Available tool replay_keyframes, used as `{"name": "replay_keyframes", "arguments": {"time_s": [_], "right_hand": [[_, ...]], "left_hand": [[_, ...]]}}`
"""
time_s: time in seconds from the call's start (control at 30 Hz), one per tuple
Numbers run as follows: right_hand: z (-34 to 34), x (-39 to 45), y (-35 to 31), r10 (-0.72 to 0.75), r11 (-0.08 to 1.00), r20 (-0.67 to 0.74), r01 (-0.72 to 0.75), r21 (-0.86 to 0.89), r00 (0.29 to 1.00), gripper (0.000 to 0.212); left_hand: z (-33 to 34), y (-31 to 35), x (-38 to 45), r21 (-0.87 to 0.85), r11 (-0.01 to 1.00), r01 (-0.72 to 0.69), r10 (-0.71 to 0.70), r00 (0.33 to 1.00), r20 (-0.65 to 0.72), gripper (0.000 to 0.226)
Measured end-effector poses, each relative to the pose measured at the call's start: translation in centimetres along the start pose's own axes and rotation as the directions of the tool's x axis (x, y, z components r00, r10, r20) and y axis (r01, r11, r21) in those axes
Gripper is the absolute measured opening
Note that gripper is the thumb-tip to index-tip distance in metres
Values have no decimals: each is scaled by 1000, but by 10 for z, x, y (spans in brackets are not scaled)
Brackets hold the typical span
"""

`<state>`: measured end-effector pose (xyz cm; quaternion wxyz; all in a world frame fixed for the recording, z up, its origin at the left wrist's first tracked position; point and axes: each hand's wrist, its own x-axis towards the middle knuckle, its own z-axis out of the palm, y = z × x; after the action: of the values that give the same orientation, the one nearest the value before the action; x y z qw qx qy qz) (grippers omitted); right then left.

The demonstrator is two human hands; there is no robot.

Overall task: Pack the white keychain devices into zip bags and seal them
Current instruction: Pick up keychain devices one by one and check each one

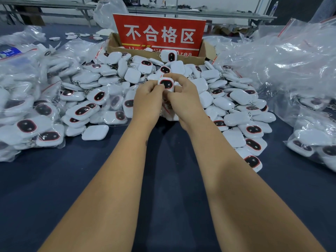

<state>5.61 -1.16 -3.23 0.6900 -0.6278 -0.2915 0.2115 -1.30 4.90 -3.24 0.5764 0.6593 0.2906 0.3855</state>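
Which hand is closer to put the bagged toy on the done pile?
Probably the left hand. Both hands grip the device, but the bagged devices lie on its side. The right hand sits nearer the loose pile.

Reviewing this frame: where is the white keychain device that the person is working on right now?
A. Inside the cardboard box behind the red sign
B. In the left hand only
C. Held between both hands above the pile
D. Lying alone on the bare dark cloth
C: the left hand and right hand both pinch the keychain device above the pile of devices.
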Motion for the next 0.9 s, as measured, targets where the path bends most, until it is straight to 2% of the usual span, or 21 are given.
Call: {"name": "replay_keyframes", "arguments": {"time_s": [0.17, 0.3, 0.47, 0.9], "right_hand": [[0, 2, 0, 22, 999, -6, -21, 44, 1000, 41], [2, 3, 0, 62, 987, -15, -59, 148, 998, 29], [2, 3, 2, 32, 996, -57, -27, 80, 998, 25], [2, 0, 0, -13, 999, -28, 15, 53, 1000, 28]], "left_hand": [[0, -2, 1, -3, 1000, -6, 6, 1000, 22, 16], [-1, -2, 2, -29, 1000, 5, -4, 999, 37, 23], [-2, -4, 2, -48, 999, 10, -9, 1000, 29, 18], [-2, -5, 2, -86, 996, 17, -14, 1000, 27, 17]]}}
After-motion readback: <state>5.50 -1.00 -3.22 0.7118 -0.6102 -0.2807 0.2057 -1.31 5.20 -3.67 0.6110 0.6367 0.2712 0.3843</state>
